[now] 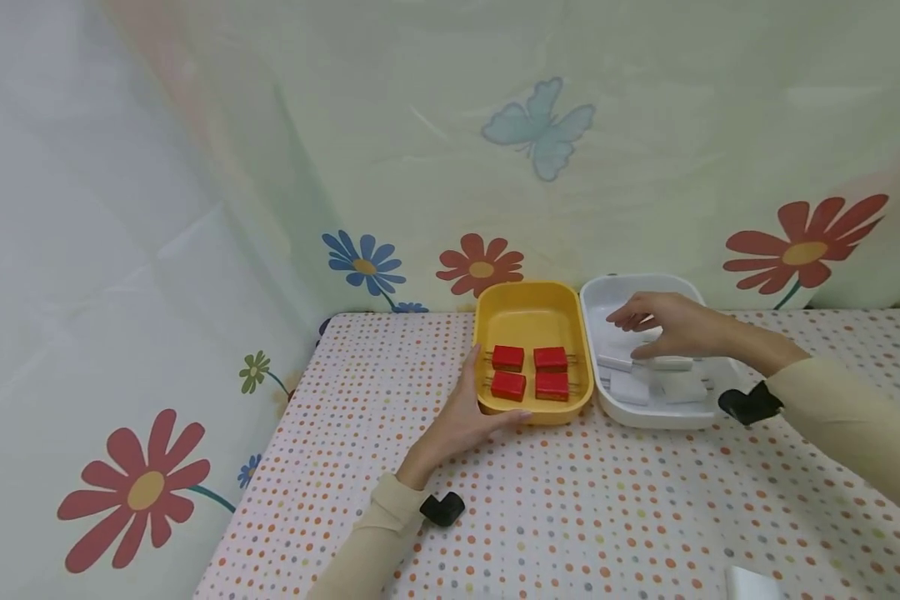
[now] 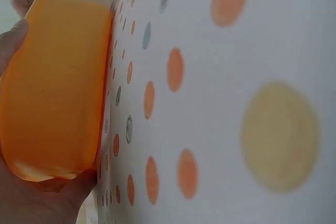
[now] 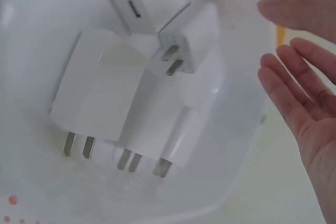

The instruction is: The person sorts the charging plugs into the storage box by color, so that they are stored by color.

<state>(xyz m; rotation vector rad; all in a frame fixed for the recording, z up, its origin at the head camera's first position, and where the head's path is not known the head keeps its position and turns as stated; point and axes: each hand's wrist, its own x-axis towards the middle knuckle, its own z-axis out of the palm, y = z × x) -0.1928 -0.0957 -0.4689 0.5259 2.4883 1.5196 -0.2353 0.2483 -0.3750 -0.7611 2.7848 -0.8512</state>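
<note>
My left hand (image 1: 461, 417) holds the near left corner of a yellow plastic tray (image 1: 528, 293). Its thumb lies along the front rim, and its fingers are round the left side. Inside that tray, several red plug adapters (image 1: 508, 385) are laid out in two columns, prongs pointing outward. Over the white tray (image 1: 648, 419) beside it hovers my right hand (image 1: 675, 325), fingers loosely bent and thumb apart, with nothing between them. White plug chargers (image 3: 100, 85) lie in the white tray, some with metal prongs showing in the right wrist view; one has a port slot.
Both trays stand side by side on a dotted tablecloth (image 1: 570, 517), close to a flower-printed backdrop (image 1: 435, 167). Part of a white object (image 1: 753, 583) shows at the bottom edge of the head view.
</note>
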